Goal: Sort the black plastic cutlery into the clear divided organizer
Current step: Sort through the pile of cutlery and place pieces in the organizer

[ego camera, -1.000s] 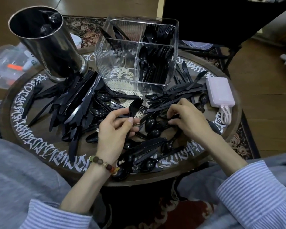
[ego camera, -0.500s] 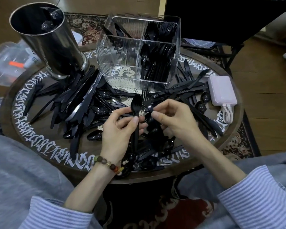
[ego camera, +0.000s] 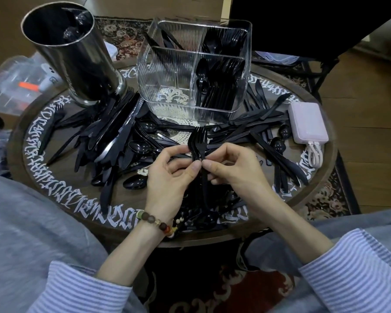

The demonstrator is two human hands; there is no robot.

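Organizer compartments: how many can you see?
3 in the clear organizer: near left one empty, near right one holding cutlery, far one along the back holding some too. Any further divider may be hidden.

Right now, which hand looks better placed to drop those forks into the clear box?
Probably the left hand: it grips the forks, while the right hand only pinches one handle. Either could reach the clear box.

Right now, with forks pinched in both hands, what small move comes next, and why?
Probably lift the bunched forks to the clear organizer. Left hand and right hand pinch them together, tines up, aligned. Which section holds forks I cannot tell.
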